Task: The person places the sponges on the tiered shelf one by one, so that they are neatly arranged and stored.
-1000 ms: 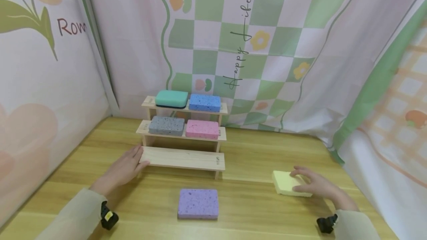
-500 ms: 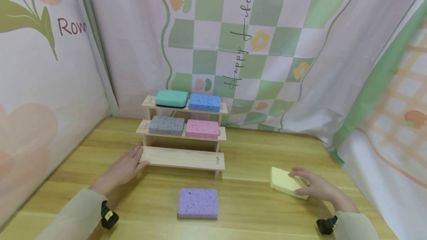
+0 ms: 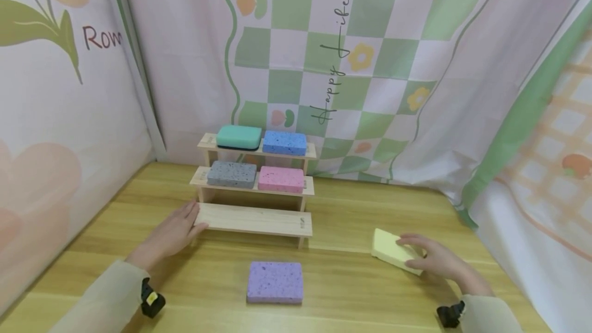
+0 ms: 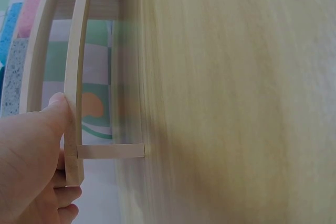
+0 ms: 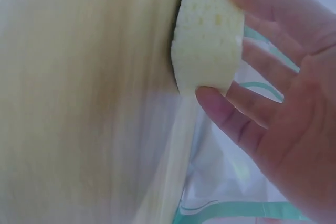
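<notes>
My left hand grips the left end of the lowest board of a three-step wooden rack. In the left wrist view, its thumb lies on the board's edge and several fingers curl round the end. At the right, my right hand holds a pale yellow sponge by its edges, thumb and fingers on different sides. The right wrist view shows the sponge low at the tabletop; whether it touches the wood is hard to tell. A purple sponge lies flat in front of the rack.
A teal sponge and a blue sponge sit on the top step. On the middle step are a grey sponge and a pink sponge. Printed curtains enclose the wooden table at the back and sides.
The yellow sponge has turned and shifted slightly left in my right hand's grasp. My left hand stays on the rack, and the other sponges keep their places.
</notes>
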{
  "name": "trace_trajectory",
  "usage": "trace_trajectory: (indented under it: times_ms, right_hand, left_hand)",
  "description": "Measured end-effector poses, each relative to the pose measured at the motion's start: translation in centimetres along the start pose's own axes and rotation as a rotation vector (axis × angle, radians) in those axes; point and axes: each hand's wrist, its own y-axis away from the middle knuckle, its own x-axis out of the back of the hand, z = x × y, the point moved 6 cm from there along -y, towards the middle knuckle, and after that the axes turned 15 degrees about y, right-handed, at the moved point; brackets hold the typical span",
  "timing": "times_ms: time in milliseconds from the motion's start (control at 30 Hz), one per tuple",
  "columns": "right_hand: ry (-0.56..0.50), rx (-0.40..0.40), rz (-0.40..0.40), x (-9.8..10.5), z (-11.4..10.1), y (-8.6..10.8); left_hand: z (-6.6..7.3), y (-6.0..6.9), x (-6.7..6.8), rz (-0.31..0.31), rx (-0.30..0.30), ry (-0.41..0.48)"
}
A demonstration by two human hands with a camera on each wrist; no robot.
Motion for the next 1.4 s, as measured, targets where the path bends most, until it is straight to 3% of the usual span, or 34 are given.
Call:
trace_trajectory:
  times_ms: [400,700,933,1133,1400]
  right_hand:
    - [-0.004,0.022,0.038,0.2,-0.2,-0.5]
    - [-0.004,-0.009,0.082,0.9,-0.8,-1.1]
    - [0.024,0.054,0.161,1.9,-2.4,-1.8]
    - [0.025,0.078,0.159,2.5,-4.0,-2.4]
    - [0.047,0.19,0.187,3.2,-6.6,-3.3]
  left_hand:
    - [0.2,-0.1,0.1,0.009,-0.014,-0.009]
    - [0.3,0.0,0.0,0.008,-0.02,-0.012]
    - [0.3,0.1,0.1,0.01,-0.019,-0.006]
    - [0.3,0.1,0.1,0.014,-0.019,-0.005]
    - [0.1,0.1,0.1,0.017,-0.021,-0.013]
